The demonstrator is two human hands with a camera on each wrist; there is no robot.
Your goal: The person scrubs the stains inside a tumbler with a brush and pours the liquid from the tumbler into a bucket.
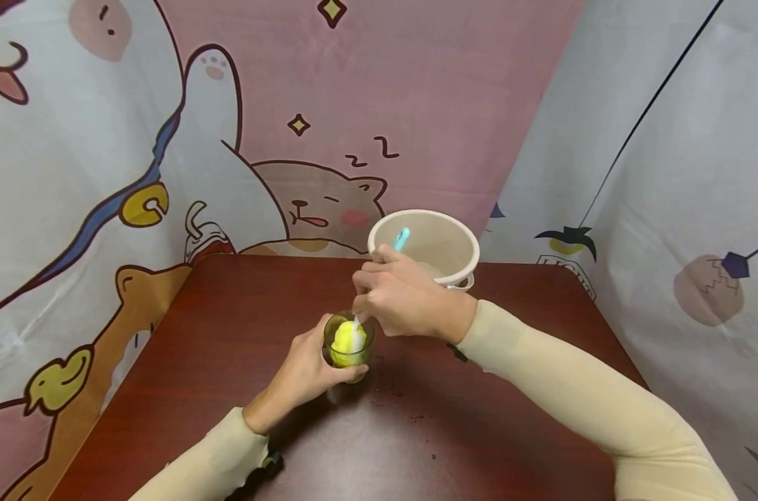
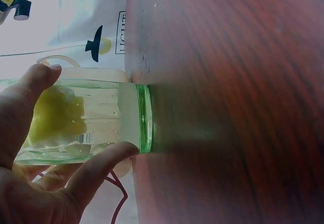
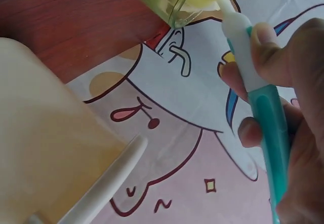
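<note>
My left hand (image 1: 310,365) grips a clear, green-tinted glass (image 2: 104,117) round its side, thumb on one side and fingers on the other. Water drops show on its wall, and its base is close to the tabletop. Inside the glass sits the yellow and white sponge head (image 1: 347,339) of a cup brush. My right hand (image 1: 397,289), above the glass, holds the brush's white and teal handle (image 3: 271,133), with the thumb pressed along the white part. In the head view, the handle's light blue end sticks up past the knuckles.
A cream bucket (image 1: 472,254) with a side handle stands behind my right hand, near the back edge of the dark red wooden table (image 1: 241,313). Small dark specks lie on the wood right of the glass. Printed cartoon cloth (image 1: 416,104) hangs behind and beside the table.
</note>
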